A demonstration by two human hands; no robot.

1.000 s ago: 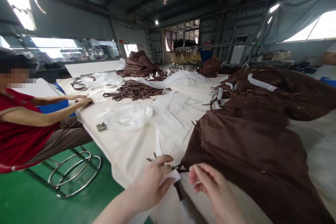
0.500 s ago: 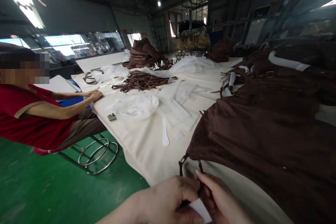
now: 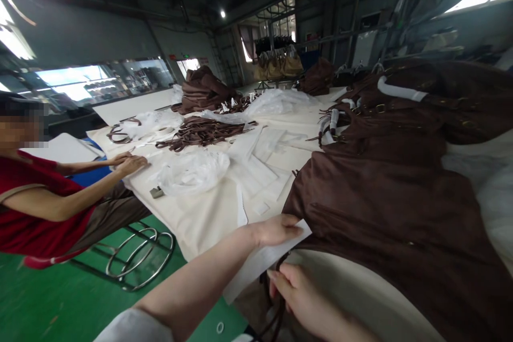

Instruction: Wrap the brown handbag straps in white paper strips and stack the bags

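A large brown bag [image 3: 372,203] lies on the cream-covered table at the right, its lower left corner beside my hands. My left hand [image 3: 276,231] is closed on a strip of white paper [image 3: 260,263], which slants down to the left under my wrist. Just below it, my right hand [image 3: 298,288] pinches a thin brown strap [image 3: 279,299] that hangs from the bag's corner past the table edge. The strap's upper end is partly hidden by the paper.
A person in red [image 3: 48,192] sits at the left, hands on the table edge. On the cream cloth [image 3: 204,219] lie brown straps [image 3: 204,131], clear plastic [image 3: 194,171], white sheets [image 3: 256,171] and a white ruler-like piece [image 3: 241,206]. A metal-ringed stool [image 3: 140,259] stands left.
My left hand has moved up and forward, and the white paper now shows as a long strip. My right hand stays low at the strap. The view has shifted right.
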